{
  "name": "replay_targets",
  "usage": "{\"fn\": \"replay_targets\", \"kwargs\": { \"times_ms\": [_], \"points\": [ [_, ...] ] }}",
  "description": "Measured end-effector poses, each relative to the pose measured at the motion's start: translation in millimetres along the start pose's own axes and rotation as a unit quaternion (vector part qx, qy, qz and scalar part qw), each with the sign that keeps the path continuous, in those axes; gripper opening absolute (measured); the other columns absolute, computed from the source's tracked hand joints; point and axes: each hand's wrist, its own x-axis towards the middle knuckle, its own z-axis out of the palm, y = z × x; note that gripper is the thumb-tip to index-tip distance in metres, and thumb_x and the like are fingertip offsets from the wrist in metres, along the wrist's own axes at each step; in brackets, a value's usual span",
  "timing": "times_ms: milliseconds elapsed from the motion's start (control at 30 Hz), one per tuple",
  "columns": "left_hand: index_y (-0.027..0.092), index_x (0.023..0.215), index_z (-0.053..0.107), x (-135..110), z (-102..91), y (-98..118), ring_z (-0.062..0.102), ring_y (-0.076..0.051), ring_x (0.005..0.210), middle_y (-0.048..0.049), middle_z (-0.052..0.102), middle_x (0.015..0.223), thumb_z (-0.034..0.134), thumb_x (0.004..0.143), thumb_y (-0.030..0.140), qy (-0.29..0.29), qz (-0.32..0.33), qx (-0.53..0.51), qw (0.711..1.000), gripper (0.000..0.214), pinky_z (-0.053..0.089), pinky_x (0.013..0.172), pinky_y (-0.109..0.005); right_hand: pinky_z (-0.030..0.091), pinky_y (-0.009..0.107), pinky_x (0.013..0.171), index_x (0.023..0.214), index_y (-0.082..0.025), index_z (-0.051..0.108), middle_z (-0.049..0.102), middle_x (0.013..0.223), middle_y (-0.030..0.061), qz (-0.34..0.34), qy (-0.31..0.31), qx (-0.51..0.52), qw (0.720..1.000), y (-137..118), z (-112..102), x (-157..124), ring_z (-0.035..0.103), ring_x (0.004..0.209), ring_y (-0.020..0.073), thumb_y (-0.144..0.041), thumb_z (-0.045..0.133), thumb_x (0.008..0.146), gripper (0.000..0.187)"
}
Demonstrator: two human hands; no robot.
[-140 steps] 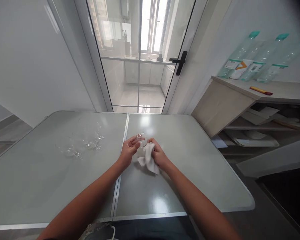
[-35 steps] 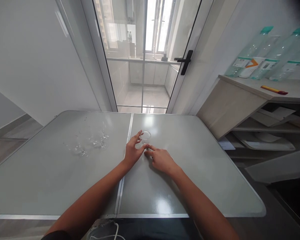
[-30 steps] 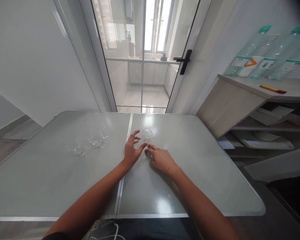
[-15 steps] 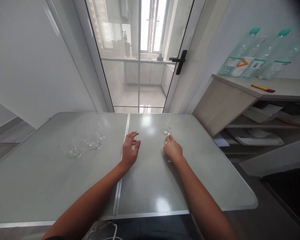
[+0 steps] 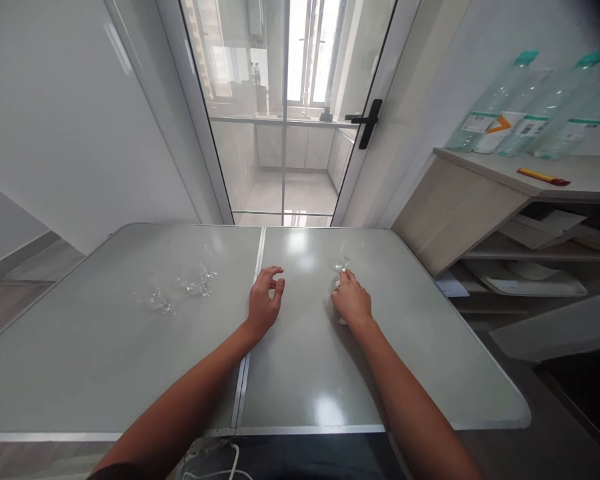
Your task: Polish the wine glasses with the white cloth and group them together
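My left hand (image 5: 266, 298) rests by the table's metal seam, fingers loosely curved and apart from the thumb, with nothing in it. To the right, my right hand (image 5: 353, 299) is low over the table, fingers drawn together and pointing down. Its fingertips meet a shiny clear piece (image 5: 339, 267) with thin transparent strands beyond it. Small whitish bits show at the hand's left edge and under the wrist; the palm hides the rest. On the left half of the table lie two loose clumps of clear, glossy plastic-like bits, one clump (image 5: 199, 285) nearer the seam and another clump (image 5: 161, 303) farther left.
The grey-green table (image 5: 300, 373) has a metal rim. Behind it stands a glass door with a black handle (image 5: 367, 123). At the right, a wooden shelf unit (image 5: 460, 193) carries several clear bottles (image 5: 523, 123) and a yellow-red packet (image 5: 543, 176). A white cable (image 5: 234, 460) hangs at the front.
The whole view has shifted slightly, so things sit a little farther right. Both hands keep nearly the same pose and place on the table.
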Motion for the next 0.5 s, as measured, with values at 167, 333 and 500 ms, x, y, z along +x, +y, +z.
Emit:
{"fn": "replay_targets", "kwargs": {
  "times_ms": [167, 333, 500],
  "points": [
    [0.023, 0.116, 0.064, 5, -6.7, -1, 0.069, -0.016, 0.08, -0.0068, 0.07, 0.115, 0.052, 0.101, 0.029, 0.004, 0.046, 0.115, 0.992, 0.02, 0.056, 0.076, -0.031, 0.033, 0.029, 0.065, 0.096, -0.023, 0.07, 0.069, 0.077, 0.0058, -0.147, 0.018, 0.04, 0.988, -16, 0, -17, 0.064, 0.073, 0.0227, -0.021, 0.052, 0.085, 0.021],
    [0.022, 0.119, 0.066, 24, -30.9, 4, 0.062, -0.031, 0.115, -0.0132, 0.069, 0.121, 0.055, 0.094, 0.019, 0.045, 0.132, 0.239, 0.961, 0.027, 0.049, 0.1, -0.046, 0.025, 0.027, 0.061, 0.079, -0.023, 0.066, 0.065, 0.066, 0.0007, -0.275, -0.061, 0.059, 0.958, -31, 10, -29, 0.057, 0.062, 0.0168, -0.016, 0.054, 0.076, 0.014],
    [0.021, 0.125, 0.063, 41, -56.5, 11, 0.05, -0.034, 0.133, -0.0152, 0.059, 0.142, 0.052, 0.094, 0.018, 0.082, 0.022, 0.402, 0.912, 0.033, 0.018, 0.12, -0.064, 0.022, 0.026, 0.059, 0.081, -0.022, 0.065, 0.063, 0.066, 0.0001, -0.312, -0.109, 0.042, 0.943, -34, 15, -29, 0.052, 0.06, 0.0155, -0.016, 0.054, 0.076, 0.014]
  ]
}}
